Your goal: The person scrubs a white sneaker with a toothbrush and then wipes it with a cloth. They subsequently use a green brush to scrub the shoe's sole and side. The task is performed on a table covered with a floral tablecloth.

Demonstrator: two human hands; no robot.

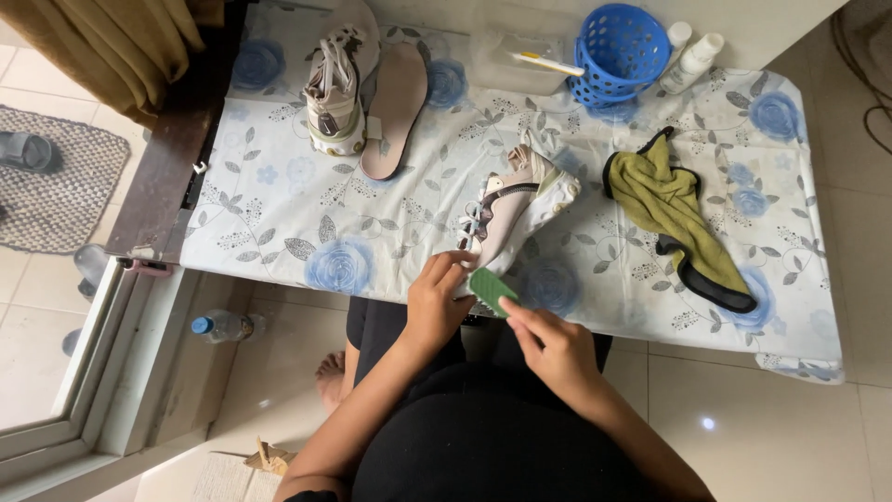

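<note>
Head view is showing me a pale pink and cream laced sneaker [517, 206] lying on its side near the front edge of the floral blue-and-white tablecloth [279, 200], its long axis running from about seven o'clock to one o'clock, toe end pointing up toward one o'clock and the opening end facing me. My left hand [437, 299] is reaching in from six o'clock, forearm angled up and to the right, fingers curled together and resting against the near end of the sneaker. My right hand [554, 346] is coming in from five o'clock, thumb and fingers pinching a small green scrubbing brush [490, 289], which is sitting just beside the sneaker's near end, at the left fingertips. I cannot tell whether its bristles are touching the sneaker.

At eleven o'clock a second matching sneaker [336, 91] is standing with a loose pink insole [396, 107] beside it. At three o'clock an olive-green cloth with black trim [674, 218] is lying crumpled, and a blue perforated plastic basket [621, 51] is sitting at one o'clock.
</note>
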